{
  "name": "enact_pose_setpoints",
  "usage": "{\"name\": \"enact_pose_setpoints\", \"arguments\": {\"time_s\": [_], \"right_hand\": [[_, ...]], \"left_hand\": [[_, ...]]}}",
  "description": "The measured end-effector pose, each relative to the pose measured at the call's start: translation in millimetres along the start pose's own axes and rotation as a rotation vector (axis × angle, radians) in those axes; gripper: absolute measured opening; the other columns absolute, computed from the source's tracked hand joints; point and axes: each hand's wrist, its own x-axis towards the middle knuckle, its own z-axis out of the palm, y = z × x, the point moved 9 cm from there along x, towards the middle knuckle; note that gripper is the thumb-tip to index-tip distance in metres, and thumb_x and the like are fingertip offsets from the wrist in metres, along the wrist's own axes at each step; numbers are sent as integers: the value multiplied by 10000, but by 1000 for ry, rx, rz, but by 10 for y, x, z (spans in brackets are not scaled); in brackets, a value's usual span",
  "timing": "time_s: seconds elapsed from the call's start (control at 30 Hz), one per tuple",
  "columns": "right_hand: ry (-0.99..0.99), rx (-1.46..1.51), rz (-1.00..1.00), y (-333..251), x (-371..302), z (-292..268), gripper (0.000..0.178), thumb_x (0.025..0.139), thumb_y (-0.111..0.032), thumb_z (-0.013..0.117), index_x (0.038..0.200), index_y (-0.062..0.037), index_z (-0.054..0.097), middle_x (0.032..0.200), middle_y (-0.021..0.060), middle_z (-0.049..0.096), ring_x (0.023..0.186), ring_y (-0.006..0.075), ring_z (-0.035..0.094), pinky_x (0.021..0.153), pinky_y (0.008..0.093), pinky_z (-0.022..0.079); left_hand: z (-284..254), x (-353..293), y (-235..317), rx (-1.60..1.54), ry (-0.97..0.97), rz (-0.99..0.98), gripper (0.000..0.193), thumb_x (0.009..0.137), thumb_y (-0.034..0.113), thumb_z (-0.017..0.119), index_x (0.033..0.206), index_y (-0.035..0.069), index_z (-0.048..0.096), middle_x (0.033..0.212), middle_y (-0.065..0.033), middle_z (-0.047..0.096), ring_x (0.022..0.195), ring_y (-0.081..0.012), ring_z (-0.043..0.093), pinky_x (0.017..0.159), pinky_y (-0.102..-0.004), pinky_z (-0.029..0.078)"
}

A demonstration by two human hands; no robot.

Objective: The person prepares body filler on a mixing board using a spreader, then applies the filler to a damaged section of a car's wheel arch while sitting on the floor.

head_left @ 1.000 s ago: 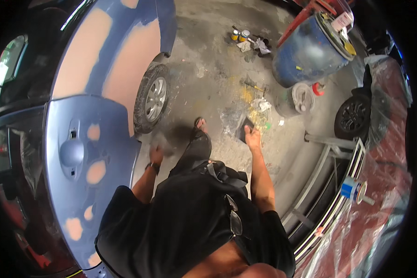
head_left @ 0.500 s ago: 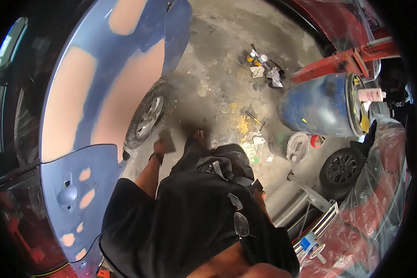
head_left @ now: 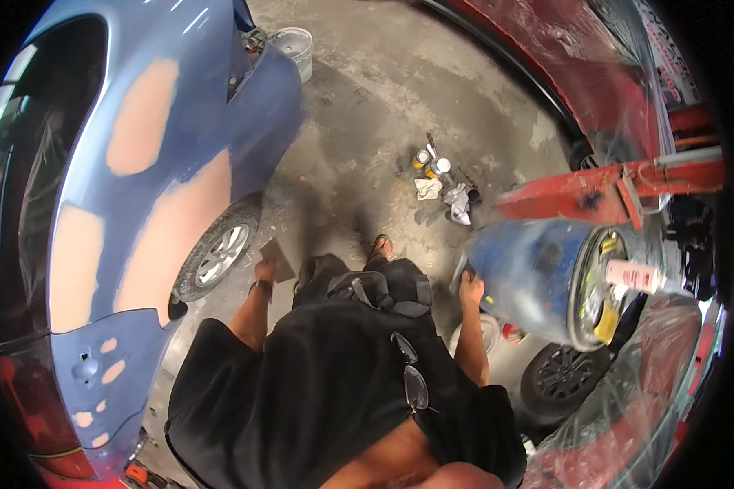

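Note:
My left hand [head_left: 266, 270] is closed on a flat grey-brown sheet [head_left: 277, 259], low beside the car's wheel [head_left: 218, 258] and touching neither wheel nor body. That blue car [head_left: 151, 212] on the left carries large pinkish-beige filler patches [head_left: 175, 232]. My right hand [head_left: 471, 290] is curled, fingers bent, at the near end of the blue drum [head_left: 522, 273]. A thin greyish edge shows by its fingers, too unclear to name. Whether this hand touches the drum cannot be told.
A pinkish-white bottle [head_left: 633, 276] rests on the drum's top. Cans [head_left: 439, 166] and crumpled paper [head_left: 458, 204] lie on the concrete floor ahead. A white bucket [head_left: 295, 54] stands beyond the car. At right are a red lift arm [head_left: 579, 197], a loose wheel [head_left: 564, 376] and plastic-covered red bodywork [head_left: 628, 407].
I have moved forward along the car, and the drum and cans are nearer. My right hand has come out from beside my body toward the drum. My left hand keeps the sheet.

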Motion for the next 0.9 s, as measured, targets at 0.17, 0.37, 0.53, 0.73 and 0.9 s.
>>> {"name": "enact_pose_setpoints", "arguments": {"time_s": [0.17,0.37,0.53,0.73,0.9], "right_hand": [[-77,59,-219,-1544,1358,-336,412,894,-336,641,1017,54,691,1031,277,678,998,413,657,878,435,506],[-446,60,-701,-3694,1775,293,320,860,-264,696,950,44,706,876,249,698,843,370,690,782,420,518],[-731,-42,-1012,-4267,1760,948,312,884,-271,591,933,9,719,831,208,684,799,363,674,713,463,508],[-700,-134,-1216,-5421,2188,984,284,729,-124,638,982,-24,721,952,224,692,944,424,657,808,506,534],[-593,37,-1107,-5651,2546,873,283,735,-113,654,993,-17,718,939,243,688,915,426,664,773,505,544]], "left_hand": [[444,-529,-255,140,-21,-221,505,894,429,555,925,-56,696,880,-274,686,861,-426,673,783,-482,511],[924,-1028,209,54,-26,-305,517,899,438,571,937,-64,691,959,-281,683,962,-441,650,849,-495,492],[1694,-34,427,476,-355,-57,514,951,435,513,1162,-16,642,1153,-245,656,1078,-417,621,903,-499,489],[1922,1325,2071,195,-149,-133,482,948,408,514,1156,-8,642,1110,-237,663,1039,-410,631,878,-493,499],[1652,2077,2852,64,-88,-63,456,946,385,514,1151,-2,642,1075,-230,669,1007,-405,640,856,-488,506]]}}
